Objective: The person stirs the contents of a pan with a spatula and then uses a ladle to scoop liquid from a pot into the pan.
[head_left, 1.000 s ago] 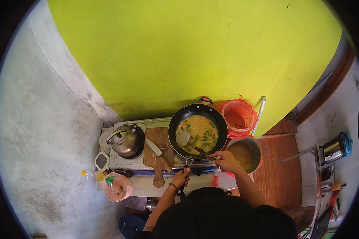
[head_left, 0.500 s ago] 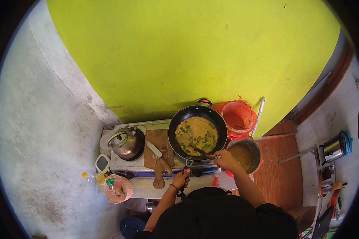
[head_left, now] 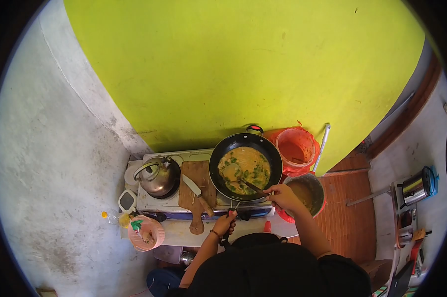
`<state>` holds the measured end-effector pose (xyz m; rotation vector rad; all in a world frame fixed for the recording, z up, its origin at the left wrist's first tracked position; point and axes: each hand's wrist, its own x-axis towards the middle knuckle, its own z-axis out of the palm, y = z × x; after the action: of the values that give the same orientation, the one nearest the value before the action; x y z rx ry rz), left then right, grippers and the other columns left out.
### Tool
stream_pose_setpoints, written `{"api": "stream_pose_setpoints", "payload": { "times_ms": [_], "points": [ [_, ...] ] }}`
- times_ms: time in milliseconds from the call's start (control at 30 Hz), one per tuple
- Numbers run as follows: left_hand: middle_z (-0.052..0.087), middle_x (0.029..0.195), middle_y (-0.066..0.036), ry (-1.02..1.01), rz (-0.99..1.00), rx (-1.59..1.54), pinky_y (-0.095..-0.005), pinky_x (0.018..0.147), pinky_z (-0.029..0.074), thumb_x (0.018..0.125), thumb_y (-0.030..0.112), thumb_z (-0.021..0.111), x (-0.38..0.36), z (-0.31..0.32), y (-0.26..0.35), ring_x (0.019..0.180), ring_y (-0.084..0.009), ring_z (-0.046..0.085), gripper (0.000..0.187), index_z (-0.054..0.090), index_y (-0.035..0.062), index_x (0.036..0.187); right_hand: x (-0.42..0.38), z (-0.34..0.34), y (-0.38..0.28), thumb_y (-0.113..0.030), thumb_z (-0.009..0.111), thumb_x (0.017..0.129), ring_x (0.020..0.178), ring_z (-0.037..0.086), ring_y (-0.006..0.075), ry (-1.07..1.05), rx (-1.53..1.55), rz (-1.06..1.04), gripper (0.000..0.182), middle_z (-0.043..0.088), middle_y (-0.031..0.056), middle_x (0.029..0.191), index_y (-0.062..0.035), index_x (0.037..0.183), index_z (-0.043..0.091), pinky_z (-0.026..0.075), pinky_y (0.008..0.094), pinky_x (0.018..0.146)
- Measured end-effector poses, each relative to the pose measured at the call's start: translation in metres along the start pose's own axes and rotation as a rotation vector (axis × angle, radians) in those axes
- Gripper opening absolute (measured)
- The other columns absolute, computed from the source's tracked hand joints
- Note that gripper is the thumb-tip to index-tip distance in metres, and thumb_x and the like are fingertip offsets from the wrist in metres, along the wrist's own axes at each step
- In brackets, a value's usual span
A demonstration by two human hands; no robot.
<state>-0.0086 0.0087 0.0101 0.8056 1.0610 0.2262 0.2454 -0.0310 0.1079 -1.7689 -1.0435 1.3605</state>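
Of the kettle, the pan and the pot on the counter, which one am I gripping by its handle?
The black pan: your left hand grips its handle. The kettle left of it and the pot right of it aren't held.

Diffuse light of moderate brightness; its direction cannot be told. The lime-green wall is evenly lit, darkening into soft shadow low behind the stove. Pale highlights mark the kettle; the black shirt shows little detail. Fine detail inside the pan is soft. Wide-angle distortion bows straight edges; black, blue-fringed vignetting fills the corners.
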Motion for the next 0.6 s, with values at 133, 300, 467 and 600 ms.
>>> {"api": "stream_pose_setpoints", "payload": {
  "times_ms": [133, 300, 467, 600],
  "points": [
    [0.046, 0.058, 0.000, -0.052, 0.011, -0.125, -0.0244, 0.043, 0.039, 0.084, 0.040, 0.053, -0.010, 0.002, -0.001, 0.046, -0.0103, 0.045, 0.036, 0.048, 0.0045, 0.081, -0.012, -0.006, -0.017, -0.006, 0.058, 0.074, 0.041, 0.047, 0.0085, 0.084, -0.039, -0.090, 0.026, 0.053, 0.0044, 0.055, -0.0009, 0.099, 0.060, 0.036, 0.0229, 0.038],
    [0.046, 0.060, 0.000, -0.090, -0.014, -0.069, -0.0232, 0.043, 0.036, 0.086, 0.037, 0.051, -0.010, -0.001, 0.000, 0.048, -0.0096, 0.044, 0.032, 0.047, 0.0058, 0.083, -0.013, -0.011, -0.023, -0.009, 0.061, 0.072, 0.051, 0.052, 0.0118, 0.335, -0.367, -0.384, 0.031, 0.057, 0.0068, 0.059, -0.0025, 0.102, 0.060, 0.042, 0.0257, 0.051],
    [0.041, 0.058, 0.002, -0.068, -0.038, -0.080, -0.0221, 0.042, 0.033, 0.086, 0.037, 0.051, -0.006, -0.001, -0.003, 0.046, -0.0078, 0.038, 0.030, 0.045, 0.0078, 0.083, -0.025, -0.014, -0.034, -0.012, 0.060, 0.069, 0.064, 0.058, 0.0262, 0.521, -0.506, -0.363, 0.033, 0.060, 0.0151, 0.072, -0.0076, 0.102, 0.060, 0.045, 0.0321, 0.063],
    [0.041, 0.058, 0.002, -0.070, -0.021, -0.091, -0.0218, 0.040, 0.034, 0.085, 0.040, 0.051, -0.008, 0.000, -0.004, 0.044, -0.0075, 0.038, 0.034, 0.044, 0.0073, 0.081, -0.032, -0.024, -0.029, -0.010, 0.060, 0.069, 0.065, 0.059, 0.0270, 0.588, -0.510, -0.409, 0.031, 0.060, 0.0158, 0.073, -0.0076, 0.100, 0.060, 0.045, 0.0321, 0.063]
  ]
}}
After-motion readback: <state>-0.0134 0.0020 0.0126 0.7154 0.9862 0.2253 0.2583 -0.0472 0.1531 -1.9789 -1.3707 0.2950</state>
